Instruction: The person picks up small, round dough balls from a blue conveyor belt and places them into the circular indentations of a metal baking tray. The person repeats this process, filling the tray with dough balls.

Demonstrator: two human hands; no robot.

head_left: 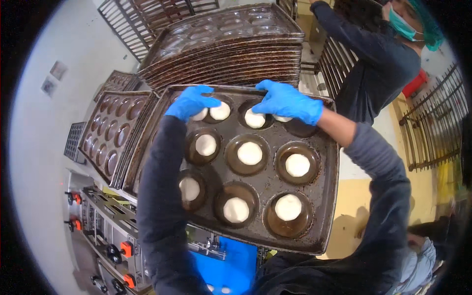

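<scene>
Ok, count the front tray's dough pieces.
10 dough pieces visible: two by the left hand, two by the right hand, three in the middle row, three in the nearest. The left sleeve may hide more.

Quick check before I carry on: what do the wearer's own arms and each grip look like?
The left grip and right grip are both gloved in bright blue. The left sleeve is dark and runs up to the glove. The right sleeve is dark grey to black and ends short, leaving some bare forearm. No cables show.

A masked co-worker (388, 56) stands near a dark slatted rack (434, 125).
</scene>
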